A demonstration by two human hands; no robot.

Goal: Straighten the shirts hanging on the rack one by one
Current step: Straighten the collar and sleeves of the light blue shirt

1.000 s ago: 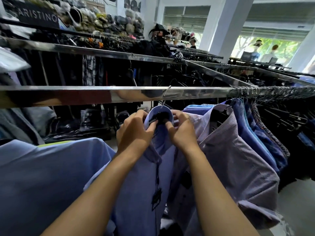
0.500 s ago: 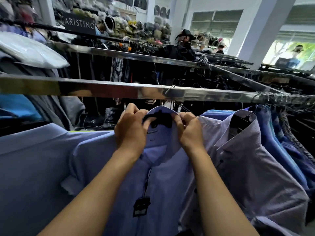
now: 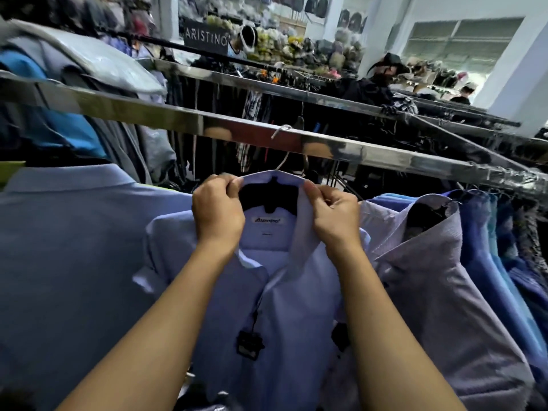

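A light blue shirt [image 3: 284,295] hangs on a black hanger [image 3: 268,197] from the shiny metal rail [image 3: 370,157], facing me, collar open. My left hand [image 3: 218,216] pinches the left side of its collar and my right hand [image 3: 333,216] pinches the right side, both near the top of the hanger. A black price tag [image 3: 249,345] dangles on the shirt's front. A lilac shirt [image 3: 439,277] hangs just to its right, and a blue shirt [image 3: 68,262] hangs to its left.
Several more blue shirts [image 3: 498,262] crowd the rail at the right. Behind stand further rails of dark clothes [image 3: 341,93], a black sign reading ARISTINO [image 3: 206,40], shelves of hats and a white pillar [image 3: 516,81]. A plastic-wrapped garment [image 3: 98,63] lies upper left.
The shirt has turned from side-on to face me with its collar spread open. My hands moved apart along the collar, and my view shifted left along the rail.
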